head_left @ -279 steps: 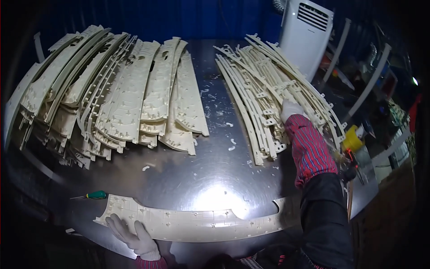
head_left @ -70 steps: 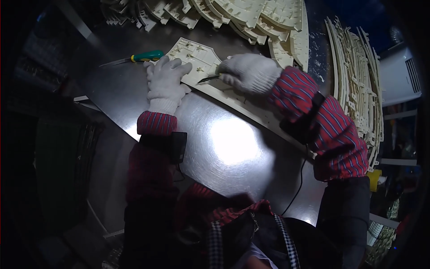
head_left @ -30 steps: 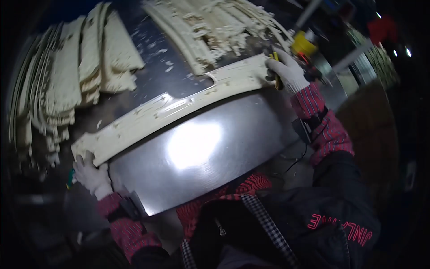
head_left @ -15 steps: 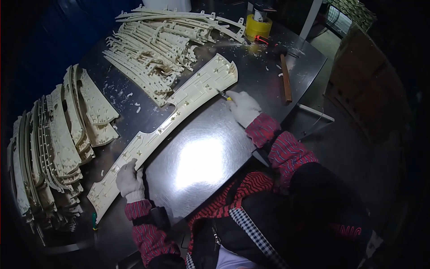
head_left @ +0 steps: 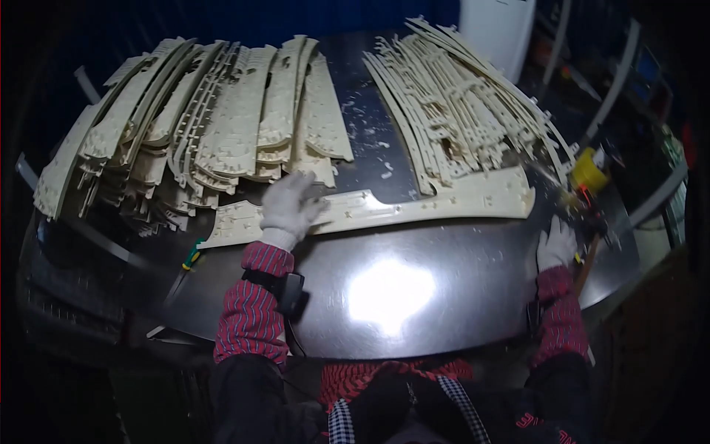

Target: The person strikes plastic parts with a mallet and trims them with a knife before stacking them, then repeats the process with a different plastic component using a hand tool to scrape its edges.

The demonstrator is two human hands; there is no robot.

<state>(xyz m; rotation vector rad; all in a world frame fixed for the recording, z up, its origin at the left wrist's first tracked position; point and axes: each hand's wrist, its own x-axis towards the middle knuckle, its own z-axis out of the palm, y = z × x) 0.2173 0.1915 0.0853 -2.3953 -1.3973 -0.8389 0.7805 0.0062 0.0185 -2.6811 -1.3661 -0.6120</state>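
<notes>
A long cream plastic trim panel [head_left: 414,209], with a cut-out in its upper edge, lies across the metal table. My gloved left hand [head_left: 287,209] is over the panel's left part with its fingers stretched out, hiding some of the surface; whether it touches cannot be made out. To the right of the panel, my gloved right hand [head_left: 556,246] lies low over the table, fingers extended and nothing visible in its grasp. Just beside it shows a small yellow tool end [head_left: 577,258], close to the wooden hammer handle [head_left: 588,264].
Stacked cream panels [head_left: 240,118] fill the back left; narrower cream strips [head_left: 458,111] are piled back right. A yellow tape roll [head_left: 589,172] stands at the right, near a red-handled tool [head_left: 585,194]. A green-handled screwdriver [head_left: 193,255] lies left. Pale shavings [head_left: 386,166] dot the table [head_left: 325,325].
My view has turned, so the panel now lies nearly level. My right hand has moved off the panel and no longer grips the yellow-handled tool. My left hand's fingers have spread out.
</notes>
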